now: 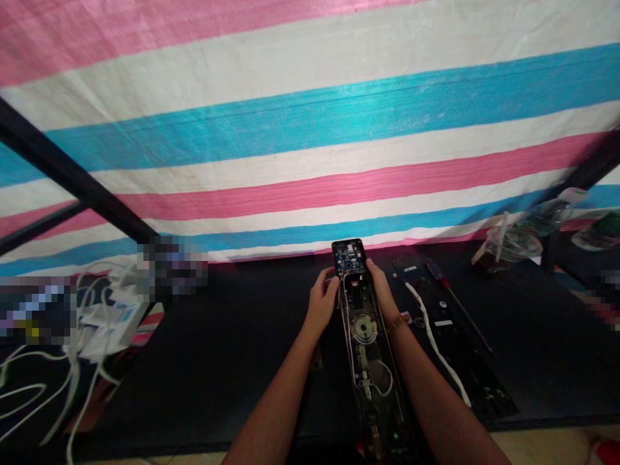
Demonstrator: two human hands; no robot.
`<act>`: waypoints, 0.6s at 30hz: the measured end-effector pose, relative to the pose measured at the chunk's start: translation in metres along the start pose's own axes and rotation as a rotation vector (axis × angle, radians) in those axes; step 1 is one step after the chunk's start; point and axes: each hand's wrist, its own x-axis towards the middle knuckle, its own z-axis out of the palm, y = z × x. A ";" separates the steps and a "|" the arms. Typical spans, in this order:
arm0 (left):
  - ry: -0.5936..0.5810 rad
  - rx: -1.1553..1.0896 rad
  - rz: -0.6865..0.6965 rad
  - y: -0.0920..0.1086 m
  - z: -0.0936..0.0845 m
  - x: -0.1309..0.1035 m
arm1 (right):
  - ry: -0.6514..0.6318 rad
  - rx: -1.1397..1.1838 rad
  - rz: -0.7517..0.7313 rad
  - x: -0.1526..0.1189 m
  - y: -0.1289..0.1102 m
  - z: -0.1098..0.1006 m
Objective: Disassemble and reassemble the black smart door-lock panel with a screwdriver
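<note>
A long, narrow, opened electronic device housing (364, 328), which looks like a smart door lock, lies lengthwise before me. At its far end a blue circuit board (349, 263) shows; a round metal part, thin white wires and metal fittings sit further down. My left hand (323, 298) grips the left edge near the board, thumb towards the top. On the opposite edge, my right hand (381, 284) holds the housing, its fingers partly hidden behind it. The near end of the housing runs down between my forearms.
Right of the device lie a white wrapped cable (438, 345), a screwdriver (438, 274) and a long black panel (477, 371) on the black table (232, 361). Clear plastic cups (508, 242) stand at the back right. White cables (80, 349) tangle at left, below a dark metal frame (92, 187).
</note>
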 end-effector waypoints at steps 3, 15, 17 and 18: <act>-0.008 0.007 0.009 -0.001 0.000 0.000 | 0.004 0.029 0.010 -0.001 -0.001 0.001; -0.040 0.042 0.018 -0.002 0.000 0.000 | 0.012 0.053 0.018 -0.007 -0.005 0.005; -0.050 0.029 0.017 -0.003 0.000 -0.001 | 0.008 0.048 0.023 -0.007 -0.006 0.005; -0.057 0.021 0.017 -0.003 0.001 -0.001 | 0.004 0.045 0.025 -0.007 -0.007 0.006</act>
